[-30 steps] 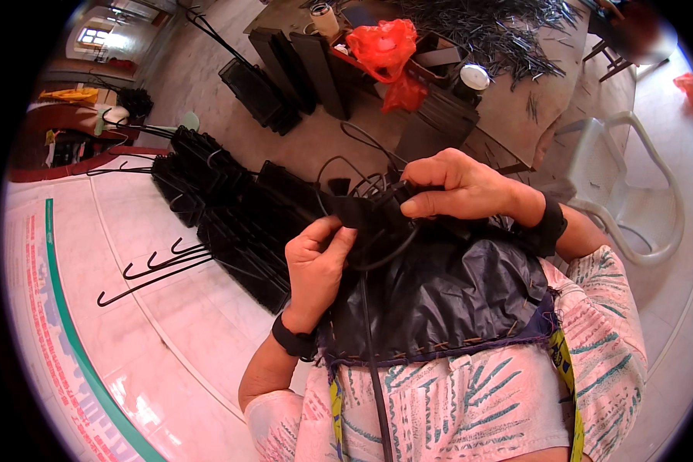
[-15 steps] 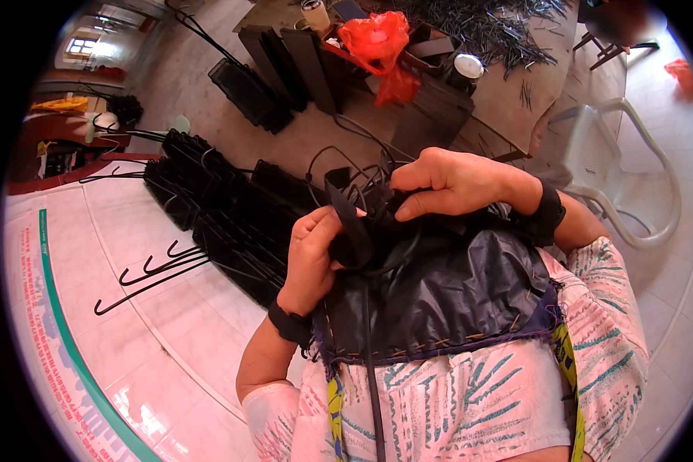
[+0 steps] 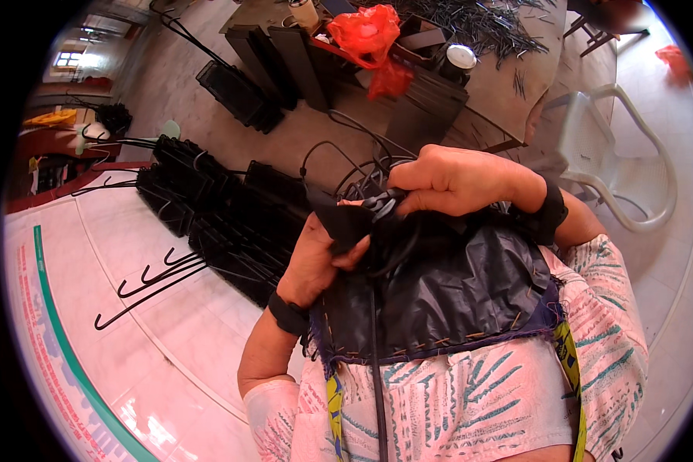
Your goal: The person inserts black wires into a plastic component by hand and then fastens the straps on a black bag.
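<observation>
My left hand [image 3: 313, 258] is closed, thumb and fingers pinching a flat black piece [image 3: 337, 219] that looks like stiff strip or fabric. Just to its right, my right hand [image 3: 458, 181] is closed too, its thumb and forefinger on a shiny dark-grey strand [image 3: 383, 203] beside the black piece. What lies inside that grip is mostly hidden. Loops of thin dark cord [image 3: 327, 144] stick up beyond both hands. Beneath them a shiny black apron [image 3: 458, 296] covers my lap, and a long dark strap [image 3: 379, 369] runs down over it.
Left of my hands lie piled black bristly bundles [image 3: 189, 177] with hooked rods [image 3: 142, 296]. Ahead stand dark flat panels [image 3: 304, 69] and a low table [image 3: 508, 115] with many dark strips [image 3: 477, 31], a red plastic bag [image 3: 366, 35] and a white-lidded container [image 3: 460, 58]. A pale plastic chair [image 3: 597, 146] is at right.
The black piece in my left hand has turned and shows a broader face. Shiny grey strands now show between my hands. The whole view has shifted slightly.
</observation>
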Demonstrator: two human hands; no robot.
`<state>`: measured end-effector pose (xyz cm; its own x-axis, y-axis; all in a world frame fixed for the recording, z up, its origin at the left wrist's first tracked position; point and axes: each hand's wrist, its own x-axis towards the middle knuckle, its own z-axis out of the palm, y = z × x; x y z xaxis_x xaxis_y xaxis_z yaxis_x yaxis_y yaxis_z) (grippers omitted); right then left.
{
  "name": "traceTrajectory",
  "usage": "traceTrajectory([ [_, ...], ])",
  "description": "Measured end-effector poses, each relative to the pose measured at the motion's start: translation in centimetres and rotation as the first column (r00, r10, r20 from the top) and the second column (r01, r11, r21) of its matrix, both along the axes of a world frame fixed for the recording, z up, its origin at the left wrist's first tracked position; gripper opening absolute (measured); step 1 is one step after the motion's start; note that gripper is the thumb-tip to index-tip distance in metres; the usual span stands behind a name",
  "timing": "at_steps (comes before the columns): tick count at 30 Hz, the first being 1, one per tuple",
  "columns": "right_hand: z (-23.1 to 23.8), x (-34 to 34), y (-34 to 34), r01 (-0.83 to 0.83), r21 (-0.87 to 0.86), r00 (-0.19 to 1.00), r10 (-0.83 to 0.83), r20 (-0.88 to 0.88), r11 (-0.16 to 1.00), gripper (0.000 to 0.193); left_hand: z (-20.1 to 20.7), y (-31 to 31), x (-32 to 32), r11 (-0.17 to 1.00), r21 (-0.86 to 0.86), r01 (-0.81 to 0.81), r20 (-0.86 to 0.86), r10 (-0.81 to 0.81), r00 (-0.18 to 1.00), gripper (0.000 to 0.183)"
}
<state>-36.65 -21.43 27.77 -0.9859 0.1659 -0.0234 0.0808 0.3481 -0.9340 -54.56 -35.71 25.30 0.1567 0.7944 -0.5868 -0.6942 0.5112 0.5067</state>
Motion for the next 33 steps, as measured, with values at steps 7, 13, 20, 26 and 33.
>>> traceTrajectory([
  [7, -1.5, 0.6, -0.7, -0.025, 0.004, 0.995, 0.025, 0.091, 1.000, 0.017, 0.7, 0.5, 0.4, 0.999, 0.002, 0.048, -0.127, -0.047, 0.991, 0.028],
  [13, 2.2, -0.4, -1.4, -0.079, 0.420, 0.996, 0.053, 0.074, 0.904, 0.020, 1.5, 1.2, 0.3, 0.965, 0.120, 0.233, -0.486, -0.148, 0.861, 0.028],
  [20, 2.1, -0.5, -1.8, 0.011, 0.372, 1.000, -0.020, 0.019, 0.928, 0.020, 1.2, 1.2, -0.4, 0.953, 0.065, 0.296, -0.343, -0.257, 0.903, 0.032],
  [26, 2.1, 0.0, -1.5, 0.180, 0.048, 0.983, -0.181, 0.020, 0.983, 0.017, 0.0, 0.6, -0.7, 0.980, 0.046, 0.196, -0.252, -0.178, 0.951, 0.036],
  [33, 1.8, -0.3, -1.8, 0.108, 0.005, 0.980, -0.107, 0.169, 0.994, 0.020, 0.2, 0.0, -0.6, 0.974, 0.112, 0.196, -0.441, -0.128, 0.888, 0.035],
])
